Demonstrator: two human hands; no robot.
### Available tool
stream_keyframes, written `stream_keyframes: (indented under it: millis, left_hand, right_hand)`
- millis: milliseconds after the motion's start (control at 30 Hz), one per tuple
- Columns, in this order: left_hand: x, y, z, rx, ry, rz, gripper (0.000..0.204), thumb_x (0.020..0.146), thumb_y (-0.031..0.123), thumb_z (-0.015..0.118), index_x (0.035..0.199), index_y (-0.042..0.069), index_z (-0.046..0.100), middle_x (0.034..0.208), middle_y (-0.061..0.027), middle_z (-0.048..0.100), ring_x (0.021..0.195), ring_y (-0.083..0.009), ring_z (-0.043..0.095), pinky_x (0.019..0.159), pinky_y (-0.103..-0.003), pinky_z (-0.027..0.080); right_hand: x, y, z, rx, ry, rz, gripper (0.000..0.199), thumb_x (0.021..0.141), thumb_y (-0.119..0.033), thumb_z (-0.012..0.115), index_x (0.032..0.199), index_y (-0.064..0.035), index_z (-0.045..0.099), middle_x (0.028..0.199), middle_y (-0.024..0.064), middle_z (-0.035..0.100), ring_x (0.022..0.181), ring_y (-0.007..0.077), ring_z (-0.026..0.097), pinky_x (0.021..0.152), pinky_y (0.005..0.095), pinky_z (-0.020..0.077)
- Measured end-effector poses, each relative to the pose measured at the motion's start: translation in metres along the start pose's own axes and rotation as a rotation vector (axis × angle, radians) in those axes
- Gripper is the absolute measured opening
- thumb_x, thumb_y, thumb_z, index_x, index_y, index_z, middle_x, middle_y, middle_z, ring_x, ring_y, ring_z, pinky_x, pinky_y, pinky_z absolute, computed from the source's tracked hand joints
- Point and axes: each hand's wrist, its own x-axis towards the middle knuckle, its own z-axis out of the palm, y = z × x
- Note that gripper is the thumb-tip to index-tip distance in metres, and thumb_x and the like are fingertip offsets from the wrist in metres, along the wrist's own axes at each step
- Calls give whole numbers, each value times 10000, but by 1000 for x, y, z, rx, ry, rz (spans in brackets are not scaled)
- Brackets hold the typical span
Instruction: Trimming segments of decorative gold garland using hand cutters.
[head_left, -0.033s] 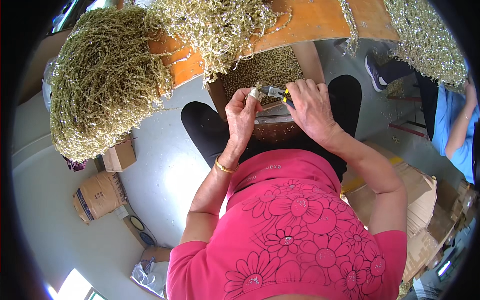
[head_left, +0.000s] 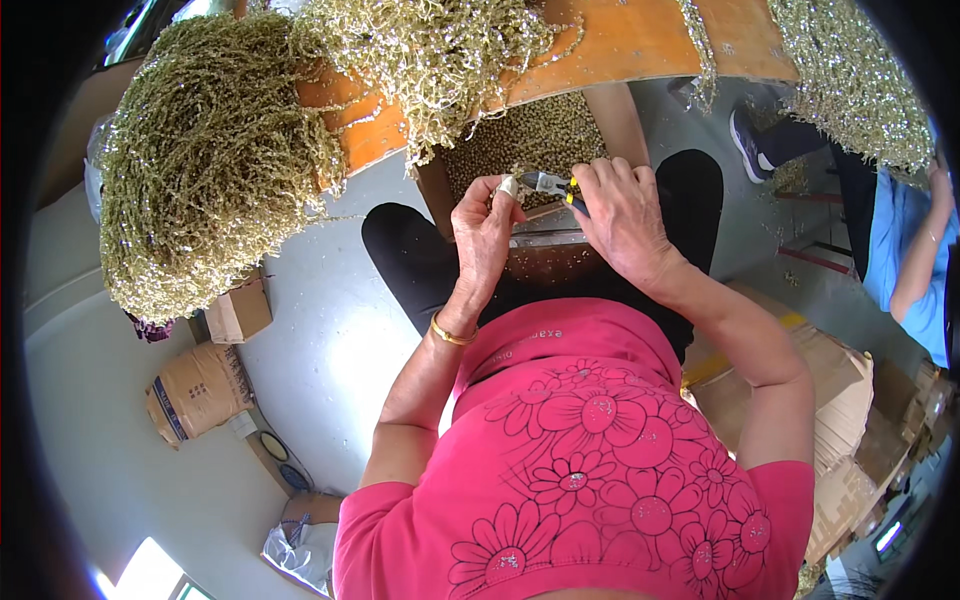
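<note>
My right hand (head_left: 625, 215) is closed round a pair of pliers (head_left: 549, 184) with black and yellow handles. Their metal jaws point left, up against the fingertips of my left hand (head_left: 484, 228). That hand is pinched, with a white wrap (head_left: 508, 186) on a fingertip; whatever lies between its fingers is too small to make out. Below and beyond both hands, a box of small gold beads (head_left: 525, 140) stands between my knees, under the table edge. A heap of glittering gold strands (head_left: 430, 60) hangs over that edge just ahead of my left hand.
Another large gold bundle (head_left: 215, 170) drapes off the left of the orange tabletop (head_left: 640, 40). More strands (head_left: 850, 80) hang at the far right, by a person in a blue top (head_left: 905, 260). Flattened cardboard (head_left: 830, 400) lies right of me; a brown package (head_left: 200, 390) is at left.
</note>
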Motion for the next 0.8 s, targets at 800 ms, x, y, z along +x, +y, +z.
stream_keyframes:
  millis: [800]
  left_hand:
    - [0,-6,6,-45,46,-14,137,875,141,490,874,20,554,603,-11,563,445,-14,359,399,-165,275]
  right_hand:
    - [2,1,30,13,-9,48,330,649,-150,659,908,-76,467,802,56,515,797,215,513,668,348,353]
